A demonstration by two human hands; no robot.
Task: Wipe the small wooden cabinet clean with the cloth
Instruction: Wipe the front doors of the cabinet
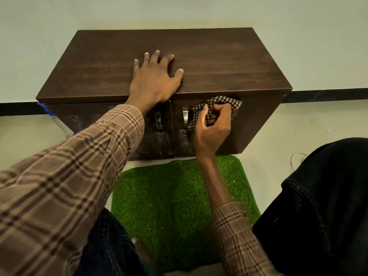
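Blue-capped bottle (57, 124) on floor, partly hidden behind cabinet's left end. Cabinet (219, 62) dark wood, on floor against pale wall. Left hand (154, 80) flat on cabinet top near front edge, fingers spread, grip wide, holding nothing. Left door (89, 120) dusty, streaked grey. Two metal handles (159, 121) flank centre seam. Right hand (214, 130) bunches checked cloth (201, 110), grip closed round it, pressed to upper part of right door just beside its handle. Green grass mat (173, 196) on floor before cabinet, between knees.
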